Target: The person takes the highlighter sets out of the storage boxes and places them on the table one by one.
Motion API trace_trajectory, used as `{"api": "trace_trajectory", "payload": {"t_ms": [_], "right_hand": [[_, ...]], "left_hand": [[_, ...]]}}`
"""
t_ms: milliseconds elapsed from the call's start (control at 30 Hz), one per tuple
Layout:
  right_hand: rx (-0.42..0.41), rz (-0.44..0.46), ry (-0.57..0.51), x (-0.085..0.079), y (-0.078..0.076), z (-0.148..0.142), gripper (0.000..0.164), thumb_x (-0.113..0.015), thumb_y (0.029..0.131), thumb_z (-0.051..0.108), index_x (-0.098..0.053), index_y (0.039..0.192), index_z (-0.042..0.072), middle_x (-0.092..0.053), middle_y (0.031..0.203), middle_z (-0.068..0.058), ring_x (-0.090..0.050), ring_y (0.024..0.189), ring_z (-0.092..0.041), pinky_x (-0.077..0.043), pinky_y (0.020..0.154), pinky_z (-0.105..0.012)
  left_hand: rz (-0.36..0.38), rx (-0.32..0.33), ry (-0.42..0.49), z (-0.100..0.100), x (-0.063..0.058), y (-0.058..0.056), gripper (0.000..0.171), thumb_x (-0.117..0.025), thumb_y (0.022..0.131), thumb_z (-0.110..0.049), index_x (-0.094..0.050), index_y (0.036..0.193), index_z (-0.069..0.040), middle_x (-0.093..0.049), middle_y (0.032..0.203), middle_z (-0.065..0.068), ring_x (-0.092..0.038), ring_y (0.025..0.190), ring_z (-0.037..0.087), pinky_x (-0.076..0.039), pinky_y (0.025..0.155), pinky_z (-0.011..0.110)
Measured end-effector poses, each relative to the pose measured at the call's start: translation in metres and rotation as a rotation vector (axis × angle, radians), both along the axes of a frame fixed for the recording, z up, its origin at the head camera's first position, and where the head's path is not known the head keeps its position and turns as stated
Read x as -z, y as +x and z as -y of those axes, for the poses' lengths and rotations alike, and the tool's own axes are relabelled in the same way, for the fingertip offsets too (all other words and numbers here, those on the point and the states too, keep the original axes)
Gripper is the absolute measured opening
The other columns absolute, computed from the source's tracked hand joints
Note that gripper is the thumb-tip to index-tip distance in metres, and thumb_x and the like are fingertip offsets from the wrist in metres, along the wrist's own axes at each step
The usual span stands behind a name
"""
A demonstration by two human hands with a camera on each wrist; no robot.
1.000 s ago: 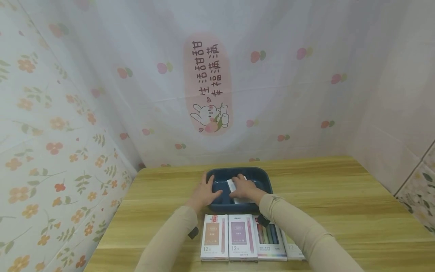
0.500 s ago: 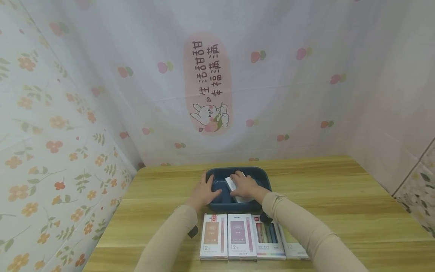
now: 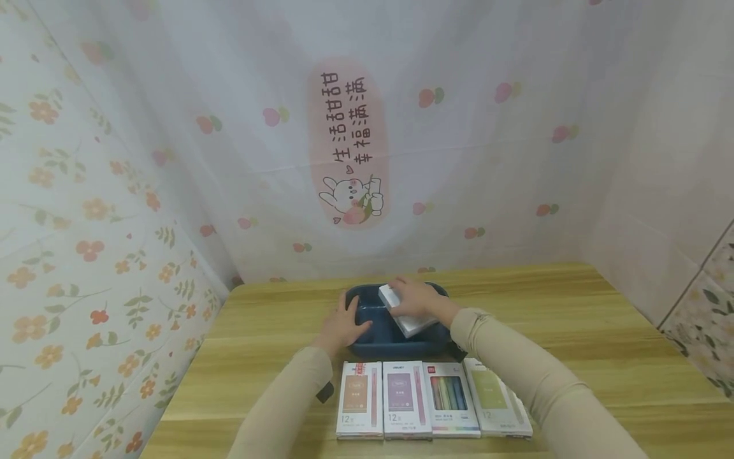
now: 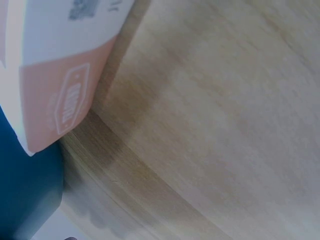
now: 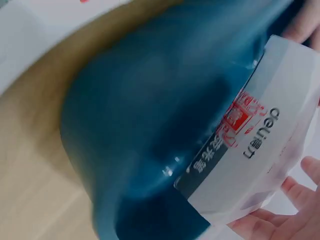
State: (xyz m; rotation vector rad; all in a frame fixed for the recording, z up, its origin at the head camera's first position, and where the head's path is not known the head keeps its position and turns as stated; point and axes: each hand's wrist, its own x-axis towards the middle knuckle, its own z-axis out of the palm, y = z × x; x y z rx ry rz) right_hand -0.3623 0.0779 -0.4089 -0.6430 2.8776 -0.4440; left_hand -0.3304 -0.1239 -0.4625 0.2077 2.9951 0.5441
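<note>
The dark blue plastic bin (image 3: 395, 349) stands near the middle of the table. My right hand (image 3: 417, 301) grips a white highlighter box (image 3: 410, 324), held tilted over the bin's interior, its upper end near the far rim. In the right wrist view the box (image 5: 250, 135) shows a "deli" mark and a red label, with the thumb and fingertips on its sides. My left hand (image 3: 343, 325) rests at the bin's left rim, fingers spread, thumb reaching inside. The left wrist view shows only the bin's outer wall (image 4: 30, 185) and a box's orange end (image 4: 65, 95).
In front of the bin lie several white pen boxes in a row: orange-marked (image 3: 360, 401), purple-marked (image 3: 406, 401), one with a coloured-pen window (image 3: 452, 400), and yellow-green-marked (image 3: 497, 400), slightly turned. A patterned curtain (image 3: 487, 159) hangs behind the wooden table (image 3: 545, 331).
My right hand has raised the white box from the bin's floor and tilted it. The right arm has shifted right, uncovering more of the yellow-green box. My left hand has stayed at the rim.
</note>
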Motion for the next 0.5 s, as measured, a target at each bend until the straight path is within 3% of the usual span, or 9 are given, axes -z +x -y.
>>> {"api": "trace_trajectory", "payload": {"t_ms": [100,233,500], "right_hand": [[-0.002,0.007,-0.015,-0.013,-0.001,-0.004,0.072,-0.064,0.077,0.036,-0.036,0.140,0.016,-0.031,0.145,-0.012,-0.053,0.096,-0.026,-0.047,0.068,-0.034],[0.003,0.009,-0.034,-0.028,-0.004,-0.014,0.073,-0.064,0.076,0.033,-0.034,0.141,0.014,-0.028,0.146,-0.013,-0.050,0.101,-0.029,-0.047,0.072,-0.038],[0.007,0.017,-0.036,-0.044,-0.010,-0.044,0.074,-0.061,0.079,0.034,-0.030,0.142,0.010,-0.020,0.148,-0.017,-0.048,0.105,-0.032,-0.046,0.076,-0.041]], "left_hand": [[0.003,0.000,0.006,0.001,0.001,0.000,0.076,-0.052,0.087,-0.050,-0.023,0.146,-0.012,-0.005,0.152,0.019,-0.038,0.123,0.046,-0.037,0.095,0.054],[0.001,-0.001,0.014,0.001,0.003,-0.001,0.076,-0.052,0.087,-0.051,-0.022,0.146,-0.012,-0.004,0.152,0.019,-0.038,0.123,0.047,-0.037,0.095,0.055],[0.003,-0.001,0.031,0.001,0.001,0.001,0.077,-0.053,0.087,-0.050,-0.022,0.146,-0.012,-0.003,0.152,0.019,-0.037,0.124,0.046,-0.035,0.097,0.054]]}}
